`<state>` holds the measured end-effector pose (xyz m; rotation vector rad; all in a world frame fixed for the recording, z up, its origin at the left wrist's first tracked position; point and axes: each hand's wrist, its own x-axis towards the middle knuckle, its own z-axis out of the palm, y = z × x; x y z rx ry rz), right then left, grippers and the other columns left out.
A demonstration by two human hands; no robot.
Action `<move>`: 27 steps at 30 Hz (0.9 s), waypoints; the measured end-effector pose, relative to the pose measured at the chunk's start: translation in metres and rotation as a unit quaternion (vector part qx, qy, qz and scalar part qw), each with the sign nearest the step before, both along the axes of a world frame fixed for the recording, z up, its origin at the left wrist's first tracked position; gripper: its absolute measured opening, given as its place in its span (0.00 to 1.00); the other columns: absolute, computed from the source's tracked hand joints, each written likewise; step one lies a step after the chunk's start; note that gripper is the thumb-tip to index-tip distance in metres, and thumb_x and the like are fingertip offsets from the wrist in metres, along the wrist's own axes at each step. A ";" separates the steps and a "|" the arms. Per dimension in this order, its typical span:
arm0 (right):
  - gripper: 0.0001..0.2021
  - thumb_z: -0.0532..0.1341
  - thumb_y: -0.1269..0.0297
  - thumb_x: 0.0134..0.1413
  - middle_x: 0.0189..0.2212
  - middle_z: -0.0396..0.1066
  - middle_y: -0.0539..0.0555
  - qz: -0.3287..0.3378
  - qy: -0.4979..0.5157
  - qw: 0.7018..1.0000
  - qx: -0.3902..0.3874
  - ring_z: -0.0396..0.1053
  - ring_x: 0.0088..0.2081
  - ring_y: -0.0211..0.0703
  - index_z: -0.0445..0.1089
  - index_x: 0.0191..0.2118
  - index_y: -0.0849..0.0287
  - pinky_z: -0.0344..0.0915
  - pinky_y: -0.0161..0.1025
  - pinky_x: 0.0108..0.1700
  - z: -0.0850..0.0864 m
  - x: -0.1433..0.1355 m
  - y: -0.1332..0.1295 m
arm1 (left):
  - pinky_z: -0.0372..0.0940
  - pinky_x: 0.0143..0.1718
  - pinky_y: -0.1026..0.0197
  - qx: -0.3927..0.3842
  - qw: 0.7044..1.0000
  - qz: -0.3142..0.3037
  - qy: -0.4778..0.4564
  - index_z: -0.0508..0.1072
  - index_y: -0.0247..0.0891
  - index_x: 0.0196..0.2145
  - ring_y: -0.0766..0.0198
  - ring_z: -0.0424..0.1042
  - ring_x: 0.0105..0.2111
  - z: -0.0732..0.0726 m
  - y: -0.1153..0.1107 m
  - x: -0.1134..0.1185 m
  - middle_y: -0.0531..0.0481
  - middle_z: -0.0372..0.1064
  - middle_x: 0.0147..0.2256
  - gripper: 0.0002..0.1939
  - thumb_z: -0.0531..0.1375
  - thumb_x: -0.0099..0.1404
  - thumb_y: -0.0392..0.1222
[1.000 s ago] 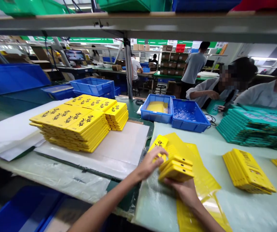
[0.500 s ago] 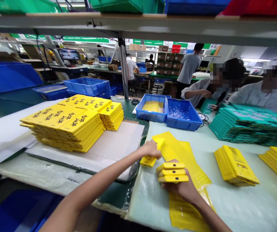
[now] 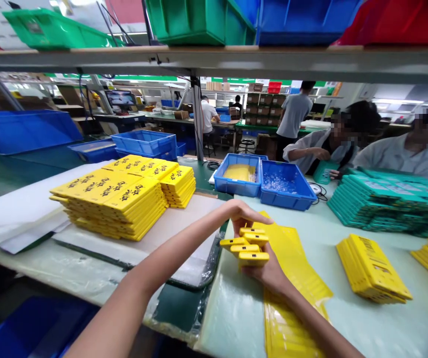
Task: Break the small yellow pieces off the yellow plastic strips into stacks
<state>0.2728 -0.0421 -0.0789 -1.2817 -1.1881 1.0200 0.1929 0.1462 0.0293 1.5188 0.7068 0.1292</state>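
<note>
Several yellow cases (image 3: 249, 247) lie in an uneven, fanned stack between my two hands, their narrow ends facing me. My right hand (image 3: 268, 268) grips the stack from below and the right. From above and behind, my left hand (image 3: 246, 214) is closed on the stack's upper cases, partly hidden by its own wrist. Beneath my hands, translucent yellow sheets (image 3: 296, 268) spread over the pale table mat. A large pile of yellow cases with black lettering (image 3: 124, 191) stands to the left on a white-covered board (image 3: 199, 214).
Two blue bins (image 3: 238, 186) with small parts stand behind my hands. A short yellow stack (image 3: 373, 268) and teal stacks (image 3: 389, 199) are at the right. Two people sit beyond; one person's hand (image 3: 320, 153) is by a teal piece. A shelf (image 3: 214, 62) with bins crosses overhead.
My left hand has brought its yellow cases right onto the stack in my right hand, which has moved slightly left. The view has tilted up a little.
</note>
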 end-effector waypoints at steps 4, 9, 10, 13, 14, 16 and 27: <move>0.37 0.79 0.61 0.37 0.51 0.76 0.57 0.012 0.063 0.998 0.004 0.75 0.47 0.54 0.64 0.55 0.53 0.73 0.49 0.49 -0.007 0.004 0.000 | 0.72 0.45 0.50 -0.036 0.999 0.030 0.000 0.80 0.35 0.26 0.41 0.78 0.39 -0.008 -0.014 -0.044 0.42 0.74 0.24 0.23 0.76 0.52 0.59; 0.39 0.79 0.59 0.38 0.53 0.76 0.59 0.028 0.056 0.998 0.022 0.76 0.49 0.56 0.63 0.57 0.54 0.74 0.52 0.52 -0.009 0.006 0.003 | 0.71 0.48 0.53 -0.073 0.977 0.147 -0.136 0.80 0.31 0.38 0.46 0.79 0.42 -0.044 -0.070 -0.077 0.36 0.80 0.36 0.40 0.56 0.61 0.77; 0.39 0.79 0.60 0.39 0.53 0.75 0.60 0.030 0.043 0.998 0.031 0.76 0.50 0.57 0.63 0.58 0.54 0.74 0.53 0.53 -0.008 0.004 0.004 | 0.71 0.48 0.55 -0.069 0.967 0.185 -0.159 0.79 0.30 0.39 0.48 0.79 0.41 -0.051 -0.079 -0.072 0.36 0.80 0.37 0.43 0.53 0.61 0.78; 0.43 0.77 0.61 0.41 0.59 0.73 0.63 0.024 0.018 0.996 0.083 0.74 0.57 0.59 0.60 0.64 0.53 0.71 0.55 0.59 -0.004 -0.005 0.004 | 0.72 0.43 0.57 -0.048 0.945 0.273 -0.173 0.77 0.31 0.43 0.52 0.79 0.38 -0.068 -0.098 -0.044 0.37 0.79 0.37 0.42 0.45 0.67 0.74; 0.46 0.78 0.60 0.41 0.60 0.72 0.64 0.010 0.022 0.995 0.092 0.73 0.59 0.60 0.59 0.66 0.53 0.70 0.56 0.61 -0.005 -0.008 0.004 | 0.73 0.41 0.57 -0.036 0.943 0.289 -0.162 0.76 0.32 0.43 0.53 0.79 0.37 -0.071 -0.101 -0.034 0.38 0.79 0.36 0.39 0.44 0.69 0.71; 0.49 0.78 0.58 0.40 0.60 0.72 0.67 -0.033 0.038 0.995 0.081 0.73 0.59 0.64 0.58 0.68 0.55 0.69 0.60 0.62 -0.007 -0.010 0.005 | 0.74 0.39 0.56 0.005 0.944 0.306 -0.123 0.76 0.33 0.41 0.53 0.79 0.34 -0.074 -0.102 -0.020 0.40 0.79 0.33 0.33 0.43 0.72 0.63; 0.54 0.80 0.55 0.39 0.54 0.78 0.66 0.015 0.009 0.999 0.050 0.77 0.53 0.64 0.55 0.70 0.57 0.71 0.59 0.60 -0.018 0.006 0.003 | 0.45 0.70 0.30 0.469 0.768 0.396 0.184 0.61 0.22 0.67 0.31 0.47 0.73 0.010 0.021 -0.148 0.19 0.55 0.68 0.33 0.58 0.66 0.34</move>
